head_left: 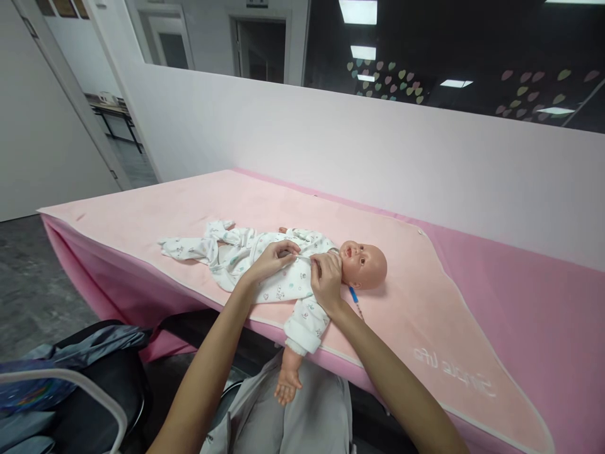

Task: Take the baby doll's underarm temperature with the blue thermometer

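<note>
A baby doll (pixel 363 265) lies on its back on the table, head to the right, dressed in a white printed romper (pixel 283 284). My left hand (pixel 275 260) is closed over the doll's chest, pinching the front of the romper. Close to the doll's neck, my right hand (pixel 327 275) is also closed on the romper's front. A thin white strip of what looks like its edge stretches between my fingertips. One doll arm hangs over the table's near edge, its hand (pixel 288 381) bare. Beside the neck lies a thin stick with a blue end (pixel 353 295), partly hidden by my right wrist.
A peach mat (pixel 401 340) over a pink cloth (pixel 529 302) covers the table. Behind it stands a white wall (pixel 265 132) with a window above. A black chair (pixel 108 384) holding clothes and a bag is at the lower left.
</note>
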Tool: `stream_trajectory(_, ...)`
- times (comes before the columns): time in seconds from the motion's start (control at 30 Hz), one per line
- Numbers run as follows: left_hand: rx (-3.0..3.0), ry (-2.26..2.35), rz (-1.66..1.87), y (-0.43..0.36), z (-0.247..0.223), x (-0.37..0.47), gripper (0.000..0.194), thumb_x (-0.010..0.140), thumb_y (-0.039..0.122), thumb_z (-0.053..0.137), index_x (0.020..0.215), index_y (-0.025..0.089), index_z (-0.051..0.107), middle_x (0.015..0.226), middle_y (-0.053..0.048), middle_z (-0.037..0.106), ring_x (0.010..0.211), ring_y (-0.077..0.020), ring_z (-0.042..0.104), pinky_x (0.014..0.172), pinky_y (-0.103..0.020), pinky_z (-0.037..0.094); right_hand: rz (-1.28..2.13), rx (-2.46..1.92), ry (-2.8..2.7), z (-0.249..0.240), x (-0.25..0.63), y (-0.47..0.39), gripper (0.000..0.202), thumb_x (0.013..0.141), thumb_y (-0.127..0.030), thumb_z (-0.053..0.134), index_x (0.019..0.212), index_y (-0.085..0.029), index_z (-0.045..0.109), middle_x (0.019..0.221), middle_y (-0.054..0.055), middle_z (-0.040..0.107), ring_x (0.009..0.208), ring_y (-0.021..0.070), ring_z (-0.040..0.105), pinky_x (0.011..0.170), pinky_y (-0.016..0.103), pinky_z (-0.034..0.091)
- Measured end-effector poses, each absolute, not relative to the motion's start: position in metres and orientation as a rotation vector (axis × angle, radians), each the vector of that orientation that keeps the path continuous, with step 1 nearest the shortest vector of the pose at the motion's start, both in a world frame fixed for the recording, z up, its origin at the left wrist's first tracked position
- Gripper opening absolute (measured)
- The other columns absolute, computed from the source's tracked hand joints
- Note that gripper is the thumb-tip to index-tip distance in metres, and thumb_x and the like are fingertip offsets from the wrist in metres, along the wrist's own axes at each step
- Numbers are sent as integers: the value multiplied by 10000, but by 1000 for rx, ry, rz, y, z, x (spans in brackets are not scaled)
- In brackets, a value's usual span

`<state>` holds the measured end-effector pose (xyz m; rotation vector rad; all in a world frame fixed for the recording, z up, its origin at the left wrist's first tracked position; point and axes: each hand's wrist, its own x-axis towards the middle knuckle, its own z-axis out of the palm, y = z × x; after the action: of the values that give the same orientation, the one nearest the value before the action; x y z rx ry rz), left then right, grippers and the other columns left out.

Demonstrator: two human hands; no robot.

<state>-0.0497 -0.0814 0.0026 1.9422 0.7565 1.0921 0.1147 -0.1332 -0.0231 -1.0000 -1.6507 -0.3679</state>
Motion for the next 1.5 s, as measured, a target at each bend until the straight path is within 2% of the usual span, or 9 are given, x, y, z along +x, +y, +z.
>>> stream_trajectory(0.13,2045,963,1263,-92,-2,-45,127,770,226,546,791,175,661,836,-44,656,849,-183,590,800,-308,452,-370,-995,-1643,-22,114,-133,168,876,-107,425,848,-202,561,789,26,632,800,178,546,845,357,403)
stream_trajectory(0.3,2123,894,1186,-95,-2,-50,143,746,215,562,784,193,697,869,-43,678,897,-196,596,840,-322,455,-367,-1009,-1632,-23,114,-132,179,881,-119,415,853,-199,573,784,28,632,790,178,549,830,354,405)
stream_trajectory(0.43,2091,764,1065,-88,0,-54,140,722,240,617,816,179,701,908,-52,688,905,-206,614,848,-318,465,-356,-1013,-1630,-24,115,-132,186,882,-119,411,856,-204,575,791,29,637,800,183,552,829,358,401)
stream_trajectory(0.77,1970,882,1135,-88,-4,-52,228,756,357,645,867,166,700,886,-47,703,853,-193,625,765,-275,477,-349,-996,-1632,-23,115,-134,191,891,-135,405,862,-204,580,783,33,626,790,185,545,801,350,401)
stream_trajectory(1.0,1946,892,1132,-89,0,-52,356,744,391,659,1020,165,668,979,-73,682,927,-209,607,822,-309,476,-352,-996,-1629,-24,115,-133,184,887,-120,402,845,-201,561,778,31,618,767,181,526,783,346,398)
stream_trajectory(1.37,1970,762,1114,-89,0,-55,212,745,368,660,801,167,699,879,-70,677,867,-201,606,817,-326,472,-320,-1010,-1634,-24,116,-133,190,878,-128,401,853,-209,570,783,30,619,771,185,537,800,360,398)
stream_trajectory(1.5,2000,711,1053,-91,5,-57,224,714,361,689,834,176,727,916,-85,673,889,-212,603,814,-331,472,-316,-1022,-1631,-25,115,-132,195,877,-132,399,857,-212,575,783,29,622,776,186,542,803,363,398)
